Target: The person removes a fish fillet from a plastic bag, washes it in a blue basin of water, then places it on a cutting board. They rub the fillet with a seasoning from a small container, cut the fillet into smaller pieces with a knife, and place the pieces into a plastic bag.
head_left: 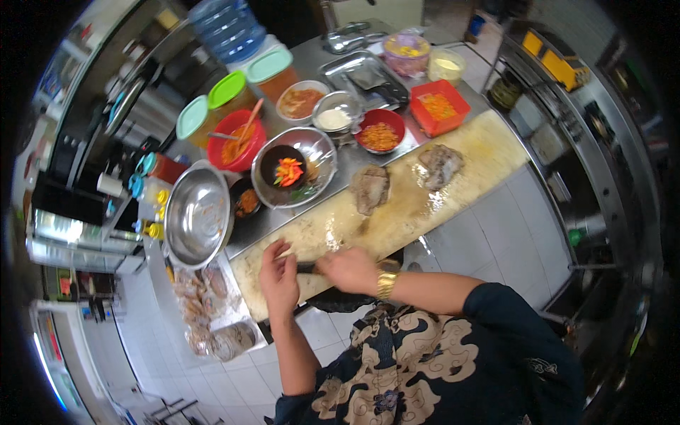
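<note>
My right hand (pixel 350 269), with a gold watch at the wrist, is closed around what looks like a knife (pixel 306 267); a dark part of it sticks out towards my left hand. Fingers bent and a little apart, my left hand (pixel 279 276) is over the near left end of a long, wet, yellowish cutting board (pixel 297 234). It seems to hold nothing, though its fingertips are blurred. Further along the board lie two pieces of cooked-looking meat, one browner (pixel 370 189) and one greyer (pixel 441 167).
Behind the board stand a steel bowl with chillies (pixel 324 183), a red bowl of orange paste (pixel 215 159), a dark red bowl (pixel 366 119) and a red square container (pixel 449 125). An empty steel bowl (pixel 194 212) is at the left, above bagged raw food (pixel 194 303).
</note>
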### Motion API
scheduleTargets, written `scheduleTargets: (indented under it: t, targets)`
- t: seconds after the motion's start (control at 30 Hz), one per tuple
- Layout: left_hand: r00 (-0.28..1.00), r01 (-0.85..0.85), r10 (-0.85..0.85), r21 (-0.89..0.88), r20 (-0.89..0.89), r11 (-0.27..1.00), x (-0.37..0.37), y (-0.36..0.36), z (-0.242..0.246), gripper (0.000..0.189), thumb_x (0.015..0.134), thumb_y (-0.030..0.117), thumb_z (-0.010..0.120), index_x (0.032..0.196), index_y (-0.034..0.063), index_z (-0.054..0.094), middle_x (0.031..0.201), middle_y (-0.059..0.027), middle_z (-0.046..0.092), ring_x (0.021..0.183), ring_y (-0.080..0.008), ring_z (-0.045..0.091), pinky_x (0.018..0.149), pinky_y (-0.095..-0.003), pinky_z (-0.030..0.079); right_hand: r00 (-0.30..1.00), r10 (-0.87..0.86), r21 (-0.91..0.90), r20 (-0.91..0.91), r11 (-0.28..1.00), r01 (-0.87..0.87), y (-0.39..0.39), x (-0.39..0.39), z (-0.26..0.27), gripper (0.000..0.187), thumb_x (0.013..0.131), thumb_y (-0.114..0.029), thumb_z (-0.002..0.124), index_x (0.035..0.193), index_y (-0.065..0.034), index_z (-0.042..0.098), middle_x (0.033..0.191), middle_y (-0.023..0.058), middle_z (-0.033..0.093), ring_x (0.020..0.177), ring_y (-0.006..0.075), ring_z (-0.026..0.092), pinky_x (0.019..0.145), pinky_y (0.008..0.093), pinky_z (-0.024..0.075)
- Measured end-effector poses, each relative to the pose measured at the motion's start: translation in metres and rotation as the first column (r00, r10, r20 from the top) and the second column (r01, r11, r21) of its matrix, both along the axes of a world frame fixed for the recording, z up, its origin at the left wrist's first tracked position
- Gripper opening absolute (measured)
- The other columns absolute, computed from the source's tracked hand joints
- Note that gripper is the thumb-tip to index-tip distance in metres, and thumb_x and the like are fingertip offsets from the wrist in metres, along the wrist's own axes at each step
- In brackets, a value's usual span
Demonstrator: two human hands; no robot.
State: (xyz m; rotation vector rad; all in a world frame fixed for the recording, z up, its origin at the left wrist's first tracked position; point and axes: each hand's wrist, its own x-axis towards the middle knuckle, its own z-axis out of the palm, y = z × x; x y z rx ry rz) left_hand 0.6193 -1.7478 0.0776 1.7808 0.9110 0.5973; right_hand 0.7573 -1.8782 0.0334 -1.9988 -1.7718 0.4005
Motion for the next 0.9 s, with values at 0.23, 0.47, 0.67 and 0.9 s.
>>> scheduleTargets:
  t: [0.23,0.47,0.67,0.9]
  targets:
    - [0.990,-0.101,0.095,0.055,0.106,0.993,-0.031,-0.016,-0.009,0.040,0.101,0.004,0.064,0.140,-0.0039,0.052,0.132,-0.0162,0.063,0.105,-0.0163,0.064,0.095,-0.0303,0.053,0.998,-0.030,0.398,-0.052,0.916,0.048,0.001,-0.028,0.003,0.022,0.091,-0.019,0.060,0.109,-0.0079,0.067,0.102,0.0139,0.069,0.094,0.0327,0.069,0.078,0.0451,0.0578]
    - [0.991,0.109,-0.113,0.051,0.075,0.993,0.000,-0.055,-0.010,0.037,0.100,0.002,0.065,0.135,-0.0039,0.056,0.127,-0.0151,0.065,0.102,-0.0163,0.065,0.093,-0.0306,0.053,0.881,-0.468,-0.315,-0.063,0.847,0.428,-0.236,0.119,-0.083,0.034,0.087,-0.020,0.068,0.120,-0.0091,0.067,0.112,0.0146,0.067,0.102,0.0373,0.067,0.085,0.0505,0.0558]
    - [0.909,0.414,-0.414,-0.022,-0.050,0.910,0.068,-0.151,-0.005,0.033,0.095,-0.001,0.070,0.127,-0.0013,0.064,0.114,-0.0127,0.073,0.098,-0.0173,0.070,0.090,-0.0312,0.056,0.491,-0.867,-0.165,-0.083,0.498,0.852,-0.294,0.242,-0.132,0.044,0.089,-0.013,0.068,0.132,-0.0085,0.058,0.115,0.0194,0.066,0.102,0.0414,0.067,0.086,0.0504,0.0560]
    - [0.795,0.591,-0.599,-0.099,-0.099,0.801,0.183,-0.255,-0.030,0.037,0.095,0.004,0.072,0.131,-0.0003,0.063,0.117,-0.0157,0.073,0.099,-0.0213,0.073,0.087,-0.0334,0.058,0.605,-0.781,-0.249,-0.152,0.623,0.741,-0.292,0.303,-0.182,0.047,0.091,-0.020,0.068,0.134,-0.0028,0.058,0.123,0.0233,0.063,0.108,0.0440,0.066,0.090,0.0531,0.0562]
